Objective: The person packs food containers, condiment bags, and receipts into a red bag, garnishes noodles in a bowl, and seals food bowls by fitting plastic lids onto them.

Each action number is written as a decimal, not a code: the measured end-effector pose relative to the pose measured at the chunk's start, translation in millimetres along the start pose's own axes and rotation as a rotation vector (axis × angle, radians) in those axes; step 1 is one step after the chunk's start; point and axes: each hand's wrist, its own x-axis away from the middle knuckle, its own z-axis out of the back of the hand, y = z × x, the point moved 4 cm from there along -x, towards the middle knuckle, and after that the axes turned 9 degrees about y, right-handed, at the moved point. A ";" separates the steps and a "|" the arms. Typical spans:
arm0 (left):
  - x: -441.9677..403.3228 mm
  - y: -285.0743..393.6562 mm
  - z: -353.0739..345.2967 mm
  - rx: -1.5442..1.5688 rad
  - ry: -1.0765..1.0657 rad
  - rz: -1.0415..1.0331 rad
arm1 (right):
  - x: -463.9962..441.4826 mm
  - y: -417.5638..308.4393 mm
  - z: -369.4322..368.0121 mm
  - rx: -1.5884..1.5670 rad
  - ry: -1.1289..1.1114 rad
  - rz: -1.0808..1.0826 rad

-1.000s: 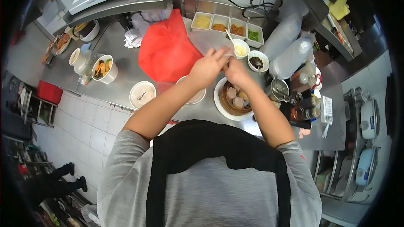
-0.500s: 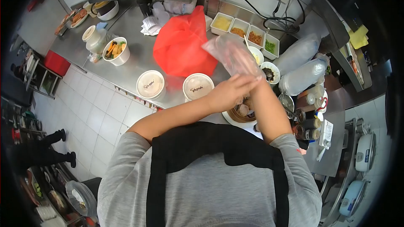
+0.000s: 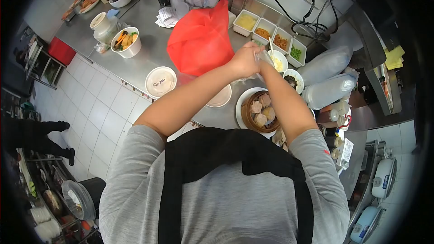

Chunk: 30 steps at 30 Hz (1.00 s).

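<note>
Holding clear plastic (image 3: 263, 57) in a near-closed left hand (image 3: 247, 60) beside a right hand (image 3: 262, 66) of indeterminable grip, with tubs (image 3: 161, 82) lidded, dumplings (image 3: 256, 106) uncovered.

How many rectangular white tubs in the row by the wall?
4, side by side. From left: yellow-filled tub, orange-filled tub, orange-brown-filled tub, green-filled tub. The left hand might hide more.

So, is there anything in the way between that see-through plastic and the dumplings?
Nothing visible blocks the clear plastic from the dumplings. Just the near stretch of counter and the plate's rim lie between them. The right forearm hides the basket's right edge, though.
</note>
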 end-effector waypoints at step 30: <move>-216.4 -327.8 337.2 -0.939 0.435 0.066 | 224.8 6.5 199.3 -0.627 0.461 -0.826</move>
